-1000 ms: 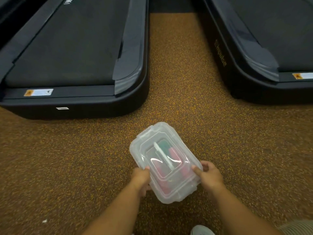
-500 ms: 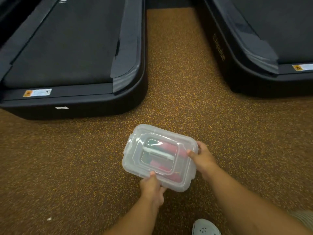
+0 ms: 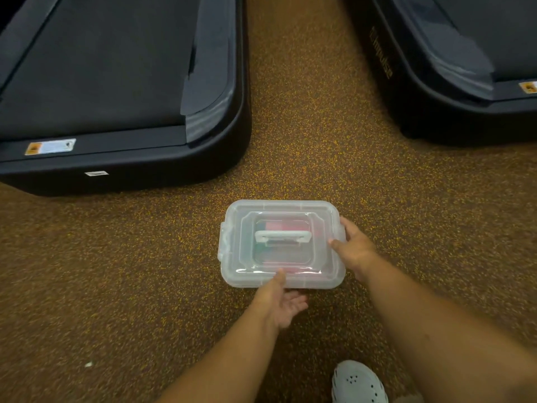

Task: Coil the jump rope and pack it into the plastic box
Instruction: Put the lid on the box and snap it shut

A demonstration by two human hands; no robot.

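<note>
Brown rubber floor point(image 3: 319, 146), flecked with yellow, carries the left treadmill point(image 3: 101, 82) and the right treadmill point(image 3: 421, 112) on the far side, a strip of floor between them. A white scrap point(image 3: 88, 365) lies near left, a white clog point(image 3: 359, 382) near right. Whether the plastic box point(image 3: 241, 257) rests on it is unclear.

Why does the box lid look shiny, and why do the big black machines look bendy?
Head view: light glares off the clear lid of the plastic box, making the pink and green shapes inside look hazy; head view again: the wide-angle lens bows the left treadmill and the right treadmill toward the edges.
</note>
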